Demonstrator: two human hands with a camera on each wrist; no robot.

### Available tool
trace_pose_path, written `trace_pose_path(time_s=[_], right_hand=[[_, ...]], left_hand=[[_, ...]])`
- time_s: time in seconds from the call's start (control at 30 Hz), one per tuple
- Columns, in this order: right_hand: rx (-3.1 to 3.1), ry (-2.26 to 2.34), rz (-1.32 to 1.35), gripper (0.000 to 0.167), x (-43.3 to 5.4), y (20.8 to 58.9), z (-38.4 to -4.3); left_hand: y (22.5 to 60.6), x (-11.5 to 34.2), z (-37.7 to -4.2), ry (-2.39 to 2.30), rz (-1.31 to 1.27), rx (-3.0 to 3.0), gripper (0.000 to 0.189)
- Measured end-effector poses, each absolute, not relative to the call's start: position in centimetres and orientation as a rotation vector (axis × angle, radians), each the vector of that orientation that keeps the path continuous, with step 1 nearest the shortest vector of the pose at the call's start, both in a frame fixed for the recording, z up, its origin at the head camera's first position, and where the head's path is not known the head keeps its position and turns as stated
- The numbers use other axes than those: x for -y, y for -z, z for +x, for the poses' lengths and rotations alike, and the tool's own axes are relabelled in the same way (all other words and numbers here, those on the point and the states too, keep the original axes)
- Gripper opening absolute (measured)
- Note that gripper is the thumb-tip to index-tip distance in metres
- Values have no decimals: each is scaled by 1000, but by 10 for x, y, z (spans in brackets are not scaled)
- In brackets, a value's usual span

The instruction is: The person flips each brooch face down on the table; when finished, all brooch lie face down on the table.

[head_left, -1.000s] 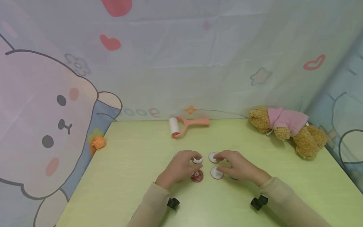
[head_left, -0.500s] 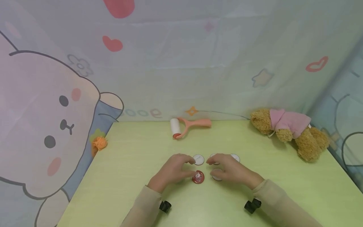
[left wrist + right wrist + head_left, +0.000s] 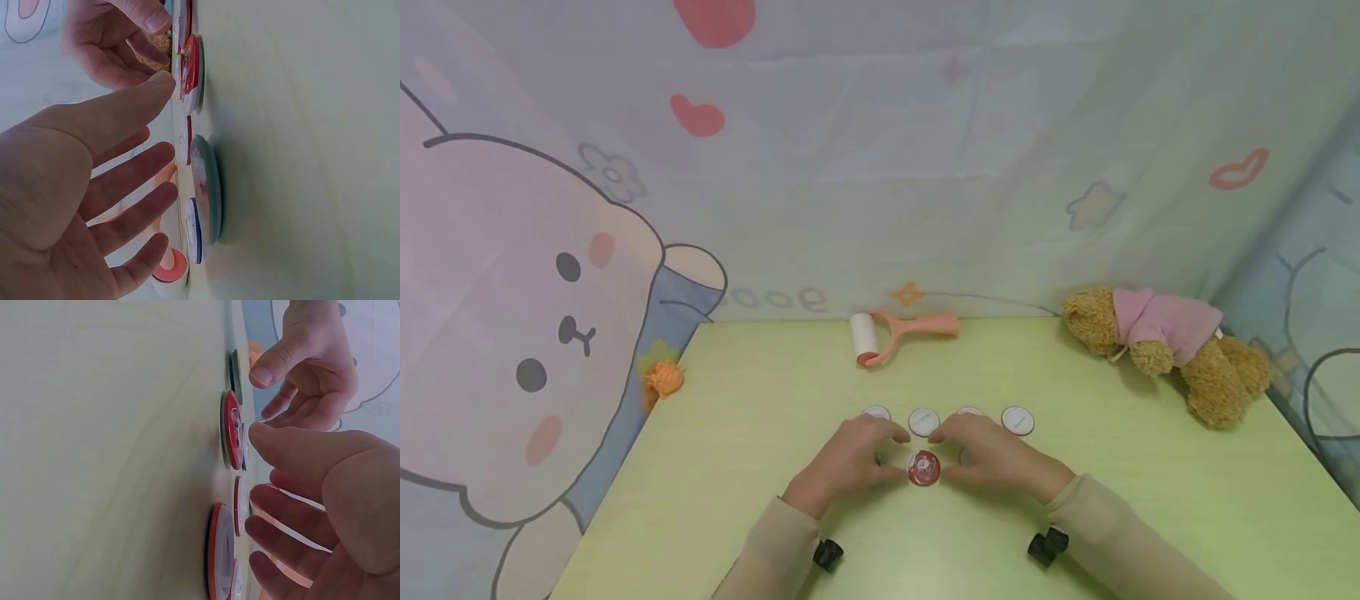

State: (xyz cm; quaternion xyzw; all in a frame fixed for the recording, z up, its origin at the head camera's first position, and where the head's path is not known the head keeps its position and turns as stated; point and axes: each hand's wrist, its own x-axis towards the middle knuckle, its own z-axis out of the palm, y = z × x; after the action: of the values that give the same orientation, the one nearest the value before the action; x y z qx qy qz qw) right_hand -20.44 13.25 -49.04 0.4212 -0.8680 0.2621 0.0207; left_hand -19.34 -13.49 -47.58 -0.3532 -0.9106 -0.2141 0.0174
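A red round disc (image 3: 924,468) with a pale printed figure lies flat on the table between my two hands. My left hand (image 3: 850,460) hovers at its left, its fingers (image 3: 128,175) relaxed and apart. On the other side is my right hand (image 3: 1006,455), fingers loosely bent, holding nothing. Beneath the left hand lies a green-rimmed disc (image 3: 214,187), and a red-rimmed white disc (image 3: 222,550) lies beneath the right. White-faced discs form a row behind, including one in the middle (image 3: 924,422) and one at the right (image 3: 1017,421); my hands partly cover others.
At the back of the table lies a white roller with a pink handle (image 3: 925,324). A teddy bear in a pink top (image 3: 1165,321) lies at the back right. An orange fuzzy thing (image 3: 665,378) sits at the left edge. A printed curtain (image 3: 865,208) hangs behind.
Both hands have drawn back from the discs in the back row and shifted left and nearer, now flanking the red disc. The discs seem to stay in place; the view shifted slightly.
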Motion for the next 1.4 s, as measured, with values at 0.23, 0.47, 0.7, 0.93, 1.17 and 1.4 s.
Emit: trace_pose_path(time_s=[0.23, 0.47, 0.7, 0.93, 1.17, 1.4], right_hand=[[2740, -768, 1315, 39, -126, 492, -201], [2734, -777, 1338, 40, -123, 493, -200], [2745, -748, 1325, 39, -122, 496, -200], [2757, -723, 1298, 35, -120, 494, -198], [2727, -742, 1311, 32, -119, 494, -199], [2727, -729, 1298, 32, -118, 494, -198]], left_hand=[[480, 131, -192, 643, -1099, 2876, 43], [484, 127, -192, 624, -1083, 2923, 48], [485, 125, -193, 625, -1089, 2940, 48], [484, 121, -196, 586, -1103, 2951, 47], [486, 119, -198, 604, -1135, 2897, 45], [485, 117, -196, 625, -1149, 2874, 39]])
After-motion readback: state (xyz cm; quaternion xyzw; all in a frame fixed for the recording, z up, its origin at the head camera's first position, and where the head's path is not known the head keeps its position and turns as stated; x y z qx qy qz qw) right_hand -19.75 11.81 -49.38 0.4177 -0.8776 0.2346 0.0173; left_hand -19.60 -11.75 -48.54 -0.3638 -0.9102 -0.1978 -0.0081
